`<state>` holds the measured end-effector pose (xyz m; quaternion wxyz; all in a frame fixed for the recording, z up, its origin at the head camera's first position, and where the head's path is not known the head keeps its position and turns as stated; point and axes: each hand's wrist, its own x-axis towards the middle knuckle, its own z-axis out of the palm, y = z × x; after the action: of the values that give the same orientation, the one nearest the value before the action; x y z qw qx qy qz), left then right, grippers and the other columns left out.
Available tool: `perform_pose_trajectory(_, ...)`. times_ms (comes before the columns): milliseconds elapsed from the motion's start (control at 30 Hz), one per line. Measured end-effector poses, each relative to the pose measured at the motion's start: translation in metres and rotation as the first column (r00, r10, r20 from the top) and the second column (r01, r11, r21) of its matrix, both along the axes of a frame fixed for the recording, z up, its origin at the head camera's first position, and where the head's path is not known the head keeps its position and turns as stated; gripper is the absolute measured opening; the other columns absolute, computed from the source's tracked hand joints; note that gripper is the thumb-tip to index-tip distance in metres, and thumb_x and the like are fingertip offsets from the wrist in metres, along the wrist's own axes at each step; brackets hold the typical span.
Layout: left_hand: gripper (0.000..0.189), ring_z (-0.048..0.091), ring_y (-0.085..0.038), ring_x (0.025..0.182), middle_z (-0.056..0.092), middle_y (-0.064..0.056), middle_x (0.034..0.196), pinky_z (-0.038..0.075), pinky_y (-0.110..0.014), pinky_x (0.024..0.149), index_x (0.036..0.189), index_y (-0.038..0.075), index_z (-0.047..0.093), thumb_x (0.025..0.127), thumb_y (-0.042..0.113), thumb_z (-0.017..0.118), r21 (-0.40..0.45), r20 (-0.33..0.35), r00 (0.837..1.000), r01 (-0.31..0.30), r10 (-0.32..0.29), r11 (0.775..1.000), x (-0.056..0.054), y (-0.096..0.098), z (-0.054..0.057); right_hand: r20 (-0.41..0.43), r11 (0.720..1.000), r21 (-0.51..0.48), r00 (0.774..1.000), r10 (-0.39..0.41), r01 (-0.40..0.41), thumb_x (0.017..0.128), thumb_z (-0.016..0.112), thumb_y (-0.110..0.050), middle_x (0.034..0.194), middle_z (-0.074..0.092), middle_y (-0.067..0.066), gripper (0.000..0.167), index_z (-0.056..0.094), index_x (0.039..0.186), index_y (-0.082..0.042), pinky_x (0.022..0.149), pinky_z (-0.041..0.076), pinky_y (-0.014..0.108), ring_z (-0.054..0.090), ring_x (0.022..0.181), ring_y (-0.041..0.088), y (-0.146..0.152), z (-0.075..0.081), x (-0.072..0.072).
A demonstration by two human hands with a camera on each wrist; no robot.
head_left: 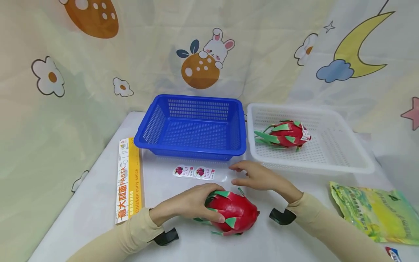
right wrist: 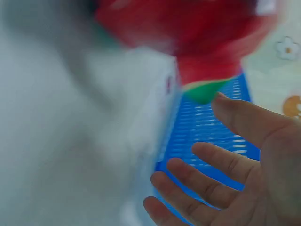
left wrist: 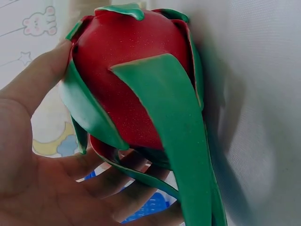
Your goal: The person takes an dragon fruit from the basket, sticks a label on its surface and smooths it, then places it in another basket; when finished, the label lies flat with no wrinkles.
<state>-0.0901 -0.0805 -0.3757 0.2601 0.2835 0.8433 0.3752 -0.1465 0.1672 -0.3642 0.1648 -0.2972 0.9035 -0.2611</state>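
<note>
Sleeves [head_left: 114,236], left hand [head_left: 194,203] round dragon fruit [head_left: 242,211], right hand [head_left: 258,176] apparently apart

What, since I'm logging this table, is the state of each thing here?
Near dragon fruit, lying, held.
Left grip, curled round that fruit.
Right grip, fingers loose, holding nothing.
Far dragon fruit, lying, labelled.
White basket, upright, containing that fruit.
Blue basket, upright, open-topped.
Label strip, flat.
Pasta box, lying flat.
Yellow packet, lying flat.

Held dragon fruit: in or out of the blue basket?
Out: the left hand grips the dragon fruit in front of the blue basket.
</note>
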Motion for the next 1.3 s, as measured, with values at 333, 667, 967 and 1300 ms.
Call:
perform_pose_trajectory(333,0.068,0.055,-0.008,0.109,0.06,0.008,0.118,0.05,-0.022,0.087,0.131,0.017,0.053,0.075,0.046,0.08,0.012,-0.014,1.0,0.012,-0.012,1.0,-0.001,0.002,0.0,-0.224,0.969,0.24,0.975,0.002,0.053,0.082,0.077,-0.028,0.113,0.069,0.01,0.044,0.067,0.118,-0.005,0.09,0.054,0.042,0.063,0.105,0.027,-0.026,-0.017,-0.008)
perform_pose_trajectory(667,0.068,0.054,-0.007,0.109,0.06,0.01,0.118,0.051,-0.021,0.086,0.131,0.018,0.053,0.075,0.046,0.08,0.015,0.01,1.0,0.015,-0.015,1.0,-0.002,0.004,-0.001,-0.236,0.974,0.214,0.971,-0.024,0.076,0.077,0.078,-0.012,0.073,0.056,-0.001,0.015,0.068,0.087,-0.009,0.064,0.043,0.023,0.048,0.07,0.012,-0.026,-0.023,-0.011)
perform_pose_trajectory(967,0.068,0.054,-0.009,0.11,0.059,0.008,0.119,0.051,-0.023,0.087,0.132,0.016,0.053,0.075,0.044,0.08,0.017,0.028,0.999,0.02,-0.021,1.0,-0.005,0.004,0.001,-0.105,0.999,0.021,0.993,-0.045,0.048,0.085,0.069,-0.006,0.08,0.062,-0.002,0.009,0.062,0.088,-0.012,0.065,0.048,0.023,0.055,0.073,0.012,-0.01,0.006,-0.005)
perform_pose_trajectory(1300,0.078,0.052,-0.015,0.118,0.057,0.002,0.128,0.052,-0.027,0.087,0.138,0.013,0.048,0.076,0.047,0.079,-0.033,0.023,1.0,0.001,0.0,0.999,-0.005,0.001,0.008,-0.171,0.995,0.015,0.98,0.101,-0.099,0.086,0.069,-0.006,0.095,0.07,-0.004,0.018,0.07,0.102,-0.014,0.068,0.054,0.022,0.06,0.082,0.009,0.006,0.061,0.016)
